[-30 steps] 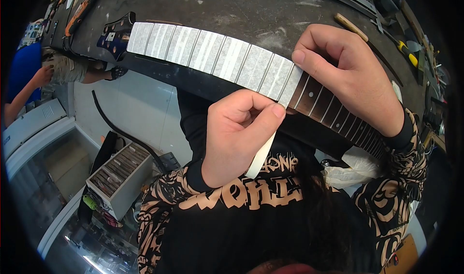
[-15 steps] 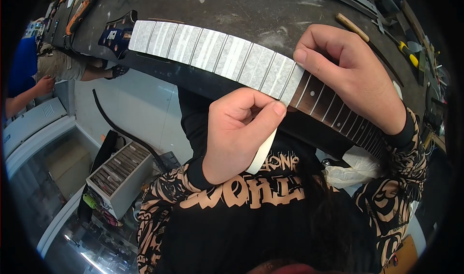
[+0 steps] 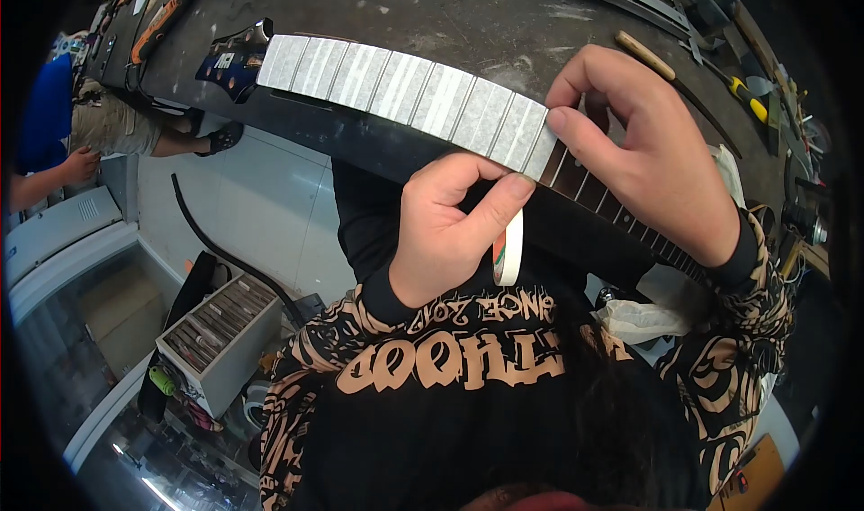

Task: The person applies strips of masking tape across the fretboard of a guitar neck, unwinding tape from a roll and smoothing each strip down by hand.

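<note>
A guitar neck (image 3: 612, 207) runs diagonally across the view, its dark headstock (image 3: 232, 63) at the upper left. Pale masking tape (image 3: 402, 86) covers the fretboard between the frets from the headstock end to my hands; past them the dark wood and frets are bare. My left hand (image 3: 454, 227) is closed, thumb and forefinger pinching the tape at the neck's near edge. Below its fingers hangs a roll of masking tape (image 3: 510, 254). At the far edge, my right hand (image 3: 643, 151) is closed, thumb and forefinger at the end of the last strip.
A wooden-handled tool (image 3: 644, 54) and a yellow-black tool (image 3: 749, 99) lie on the dark workbench (image 3: 450, 16). Lower left stands a box of flat pieces (image 3: 220, 322). Another person's hand (image 3: 81, 165) shows at the far left.
The tape roll has turned and swung right, showing more of its side. My left hand has shifted slightly up and right. The headstock appears a little farther right.
</note>
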